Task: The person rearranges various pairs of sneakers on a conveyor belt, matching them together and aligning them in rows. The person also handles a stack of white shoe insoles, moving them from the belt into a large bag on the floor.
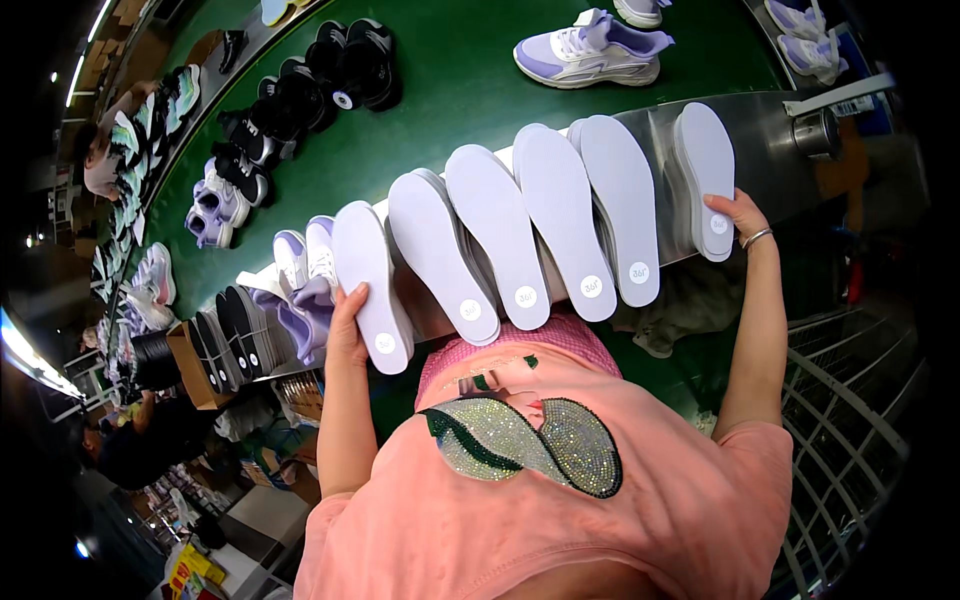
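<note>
Several stacks of pale lavender insoles stand in a row along the metal ledge in front of me, each with a round white sticker near the heel end. My left hand (350, 318) grips the edge of the leftmost insole stack (366, 262), its thumb on top. At the right end, apart from the others, my right hand (740, 213) holds another insole stack (705, 160) near its heel, thumb on the top insole and fingers hidden beneath. Between my hands lie more insole stacks (492, 215), untouched and partly overlapping.
Beyond the metal ledge (770, 150) runs a green conveyor belt (450, 70) with a white-and-lavender sneaker (590, 52) and black shoes (300, 90). Lavender shoes (305, 285) and dark insoles (235, 330) sit left. A wire basket (840, 420) stands right. Other people are far left.
</note>
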A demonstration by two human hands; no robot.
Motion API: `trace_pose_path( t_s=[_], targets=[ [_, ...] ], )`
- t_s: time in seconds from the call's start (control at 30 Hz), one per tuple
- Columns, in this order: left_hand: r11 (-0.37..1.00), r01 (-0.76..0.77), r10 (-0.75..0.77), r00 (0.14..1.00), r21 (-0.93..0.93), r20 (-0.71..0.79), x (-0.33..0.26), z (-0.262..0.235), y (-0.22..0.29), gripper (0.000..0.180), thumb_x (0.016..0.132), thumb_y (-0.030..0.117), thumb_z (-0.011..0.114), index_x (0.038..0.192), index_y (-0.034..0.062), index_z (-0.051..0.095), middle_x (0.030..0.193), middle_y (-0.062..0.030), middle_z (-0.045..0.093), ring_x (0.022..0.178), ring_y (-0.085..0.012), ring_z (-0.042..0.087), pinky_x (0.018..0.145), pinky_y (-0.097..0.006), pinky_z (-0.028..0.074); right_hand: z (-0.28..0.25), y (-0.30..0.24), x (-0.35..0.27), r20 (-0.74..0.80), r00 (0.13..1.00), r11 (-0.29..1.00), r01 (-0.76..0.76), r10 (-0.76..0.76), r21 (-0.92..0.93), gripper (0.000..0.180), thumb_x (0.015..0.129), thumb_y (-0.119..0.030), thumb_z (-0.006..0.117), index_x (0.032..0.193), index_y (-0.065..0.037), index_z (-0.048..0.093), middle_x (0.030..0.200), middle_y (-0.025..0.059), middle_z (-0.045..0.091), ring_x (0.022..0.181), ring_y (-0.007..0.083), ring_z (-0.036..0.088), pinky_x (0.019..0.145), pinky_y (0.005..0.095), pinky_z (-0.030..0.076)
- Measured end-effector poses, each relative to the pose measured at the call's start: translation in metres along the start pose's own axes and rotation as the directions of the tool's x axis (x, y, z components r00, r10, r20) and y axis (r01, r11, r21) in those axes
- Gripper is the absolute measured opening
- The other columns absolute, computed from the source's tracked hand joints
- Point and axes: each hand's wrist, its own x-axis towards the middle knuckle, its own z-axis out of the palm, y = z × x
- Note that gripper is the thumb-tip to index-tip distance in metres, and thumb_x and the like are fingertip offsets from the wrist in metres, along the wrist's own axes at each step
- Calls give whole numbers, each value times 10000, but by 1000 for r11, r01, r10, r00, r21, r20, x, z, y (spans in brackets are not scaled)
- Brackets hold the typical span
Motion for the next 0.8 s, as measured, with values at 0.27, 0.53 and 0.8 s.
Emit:
trace_pose_path(
  t_s=[0.27, 0.53, 0.8],
  targets=[
    [956, -100, 161, 965, 276, -208, 29, 5, -36, 476, 795, 124, 509, 1218, 22, 317, 1139, -109, 438, 1036, -205, 435, 854, -316, 363, 26, -4, -20, -400, 820, 793, 103, -410, -601, 730, 540, -229, 704, 1118, 56, 359, 1092, 233, 439, 1000, 344, 446, 838, 356, 380],
    [767, -333, 426, 903, 549, -47, -5, 58, -45, 551, 782, 226, 550, 1183, -56, 299, 1128, -172, 392, 985, -206, 428, 845, -310, 350, 31, 14, -29, -361, 827, 861, 259, -432, -437, 611, 621, -160, 680, 1108, 51, 378, 993, 162, 523, 908, 274, 522, 783, 341, 419],
    [974, 15, 0, 998, 227, -67, 8, 97, -36, 650, 736, 205, 615, 1212, -10, 228, 1135, -166, 409, 1011, -253, 449, 847, -345, 391, 66, 8, -68, 394, 829, 456, -195, -397, 869, 738, 658, -204, 586, 1251, 38, 221, 1256, 190, 323, 1154, 279, 352, 920, 434, 345]
  ],
)
